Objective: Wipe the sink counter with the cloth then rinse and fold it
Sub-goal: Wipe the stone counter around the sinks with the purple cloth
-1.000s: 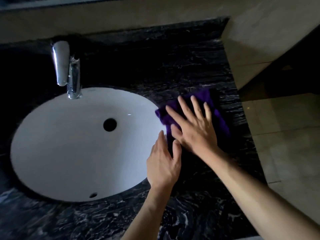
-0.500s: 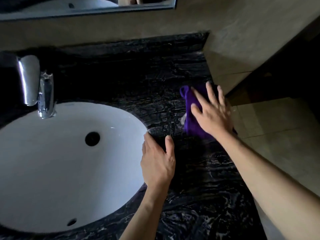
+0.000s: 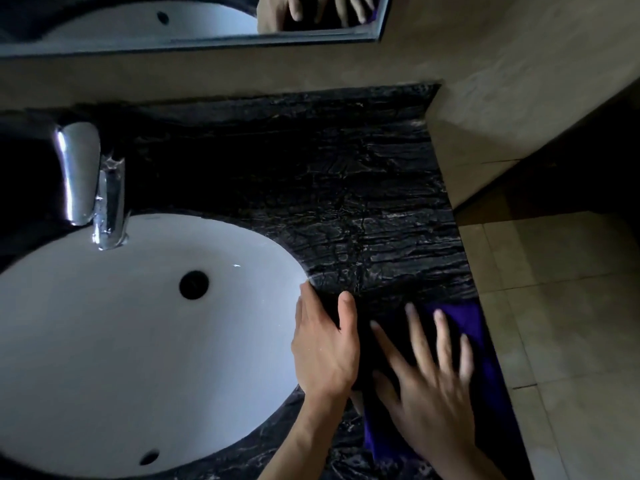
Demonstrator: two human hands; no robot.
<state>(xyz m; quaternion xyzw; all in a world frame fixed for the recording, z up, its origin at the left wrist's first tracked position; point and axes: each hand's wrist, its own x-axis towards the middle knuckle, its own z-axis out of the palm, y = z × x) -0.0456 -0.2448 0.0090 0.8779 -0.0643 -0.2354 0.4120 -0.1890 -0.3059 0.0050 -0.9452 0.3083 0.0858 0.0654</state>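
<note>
From the head camera, a dark veined stone counter (image 3: pixel 363 188) fills the middle of the view, with a white oval sink (image 3: pixel 121 341) sunk into its left part. A chrome tap (image 3: pixel 90 181) stands at the sink's far rim, its spout reaching over the basin, and a dark drain hole (image 3: pixel 194 285) lies near the basin's middle.

The right hand (image 3: pixel 429 386) lies flat on a purple cloth (image 3: pixel 481 348), fingers straight and spread, pressing it down rather than gripping it; the hand is somewhat blurred. The cloth lies on the counter along its right edge, toward the near right corner, and shows past the fingertips and below the wrist on the thumb side.

The left hand (image 3: pixel 325 344) rests on the counter just beside the sink's right rim, fingers straight and held together, thumb apart, holding nothing. It lies close to the right hand, and I cannot tell whether it touches the cloth.

A beige wall (image 3: pixel 485 64) runs behind and beside the counter, a mirror (image 3: pixel 194 19) hangs at the top, and a tiled floor (image 3: pixel 571 306) shows past the counter's right edge.
</note>
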